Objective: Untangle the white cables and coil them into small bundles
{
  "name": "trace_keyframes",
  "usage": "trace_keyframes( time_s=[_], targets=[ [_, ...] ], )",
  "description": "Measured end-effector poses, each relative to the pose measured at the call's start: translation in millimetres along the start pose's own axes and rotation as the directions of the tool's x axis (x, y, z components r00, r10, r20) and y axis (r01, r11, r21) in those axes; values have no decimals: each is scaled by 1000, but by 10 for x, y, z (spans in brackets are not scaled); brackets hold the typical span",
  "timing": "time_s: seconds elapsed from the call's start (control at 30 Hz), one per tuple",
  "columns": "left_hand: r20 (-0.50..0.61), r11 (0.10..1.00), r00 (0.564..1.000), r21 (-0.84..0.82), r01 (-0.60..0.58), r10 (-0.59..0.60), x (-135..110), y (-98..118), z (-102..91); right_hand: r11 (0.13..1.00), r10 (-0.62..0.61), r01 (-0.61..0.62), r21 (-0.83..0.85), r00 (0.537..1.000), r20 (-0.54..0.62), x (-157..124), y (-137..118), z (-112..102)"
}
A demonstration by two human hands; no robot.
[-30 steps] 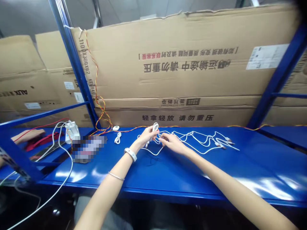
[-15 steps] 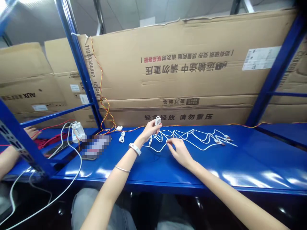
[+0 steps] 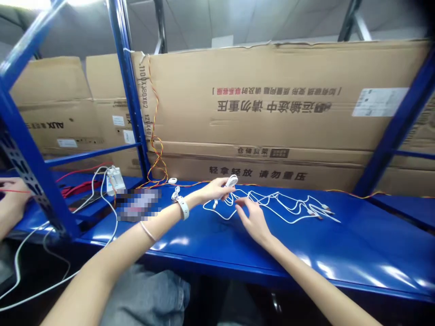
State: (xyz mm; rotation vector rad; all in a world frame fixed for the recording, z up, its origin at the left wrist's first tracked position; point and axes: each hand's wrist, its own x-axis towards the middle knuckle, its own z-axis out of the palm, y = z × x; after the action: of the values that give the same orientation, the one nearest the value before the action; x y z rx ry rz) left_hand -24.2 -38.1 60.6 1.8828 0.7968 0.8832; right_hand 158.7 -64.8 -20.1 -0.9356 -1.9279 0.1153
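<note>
My left hand (image 3: 214,191) is shut on a white cable (image 3: 231,181), with a small loop of it standing up above my fingers. The rest of the cable lies in loose, tangled loops (image 3: 278,206) across the blue shelf, running right to several connector ends (image 3: 317,212). My right hand (image 3: 253,219) hovers just below those loops with its fingers apart, and it holds nothing. Left of my wrist lie a small coiled white cable (image 3: 176,195) and a white oval piece (image 3: 172,180).
The blue steel shelf (image 3: 217,253) has a front edge and upright posts (image 3: 131,90). A red-yellow twisted wire (image 3: 158,167) hangs against large cardboard boxes (image 3: 254,113). At left are a white plug block (image 3: 114,180), a pixelated object (image 3: 137,204) and another person's hand (image 3: 12,199).
My right hand has moved away from my left hand and off the loops. My left forearm has swung lower and flatter across the shelf. The view has tilted upward.
</note>
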Motion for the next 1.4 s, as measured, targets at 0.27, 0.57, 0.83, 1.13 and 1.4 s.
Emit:
trace_keyframes(
  time_s=[0.27, 0.57, 0.83, 1.13, 1.4],
  targets=[
    [-119, 948, 964, -245, 202, -237, -401, -131, 181, 971, 19, -74, 228, 972, 235, 187, -79, -137],
    [-184, 869, 968, -491, 61, -171, -327, -635, 400, 944, -9, -136, 300, 900, 435, 298, 39, 94],
    [-158, 812, 972, -582, 49, -171, -503, -651, 316, 970, -33, -76, 232, 901, 433, 285, -91, 178],
    [-118, 780, 975, -620, 78, -191, -689, -689, 169, 980, -45, -34, 197, 922, 384, 331, -210, 363],
    [-501, 717, 794, -686, -122, -345, -768, -843, -249, 963, 146, -183, 196, 970, 192, 367, -20, 126]
  ],
)
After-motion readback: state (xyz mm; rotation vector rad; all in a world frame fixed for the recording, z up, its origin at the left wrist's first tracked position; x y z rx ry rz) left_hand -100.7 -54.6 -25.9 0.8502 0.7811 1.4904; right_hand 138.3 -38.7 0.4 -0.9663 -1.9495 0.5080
